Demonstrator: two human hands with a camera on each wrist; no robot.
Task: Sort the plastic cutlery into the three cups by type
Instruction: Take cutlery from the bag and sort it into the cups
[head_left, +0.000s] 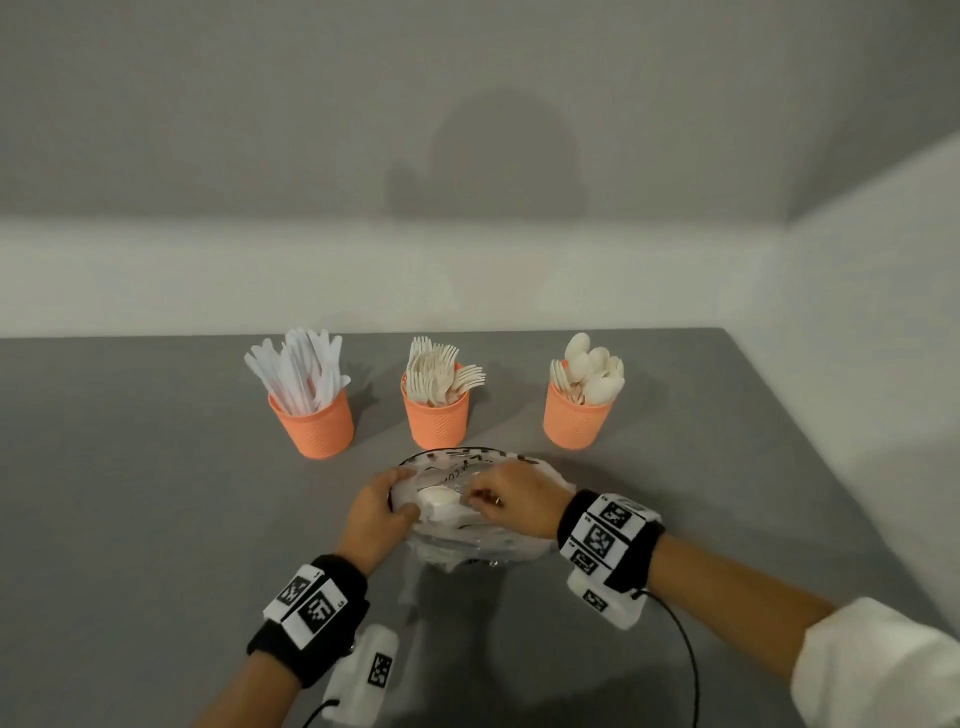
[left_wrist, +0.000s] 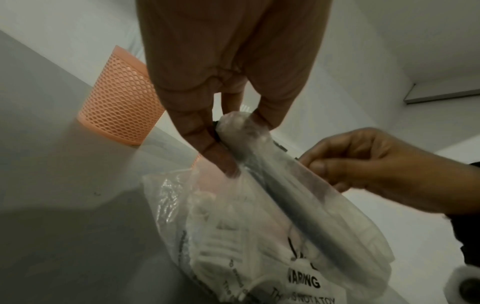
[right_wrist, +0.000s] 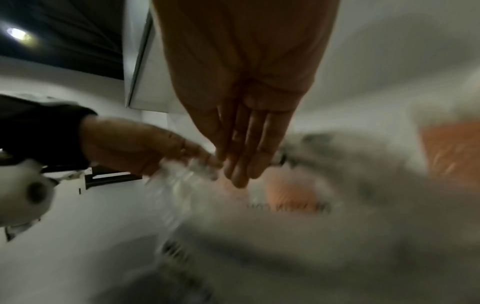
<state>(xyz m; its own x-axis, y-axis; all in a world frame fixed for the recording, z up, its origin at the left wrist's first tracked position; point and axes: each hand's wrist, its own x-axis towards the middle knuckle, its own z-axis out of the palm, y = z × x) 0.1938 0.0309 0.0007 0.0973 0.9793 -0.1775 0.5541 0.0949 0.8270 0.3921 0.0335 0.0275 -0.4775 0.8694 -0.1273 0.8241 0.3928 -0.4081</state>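
Three orange cups stand in a row: knives (head_left: 317, 428) on the left, forks (head_left: 436, 421) in the middle, spoons (head_left: 576, 421) on the right. In front of them a clear plastic bag (head_left: 467, 540) with printed warning text (left_wrist: 303, 281) lies on the grey table, white cutlery (head_left: 439, 499) showing inside. My left hand (head_left: 400, 493) pinches the bag's rolled edge (left_wrist: 241, 142) between thumb and fingers. My right hand (head_left: 472, 496) is at the bag's mouth from the other side, thumb and curled fingers (left_wrist: 317, 164) on the film. The right wrist view is blurred.
The grey table (head_left: 156, 493) ends at a white wall behind the cups and has its right edge beyond the spoon cup. An orange mesh cup (left_wrist: 116, 107) stands just past my left hand. A black cable (head_left: 685, 654) trails from the right wristband.
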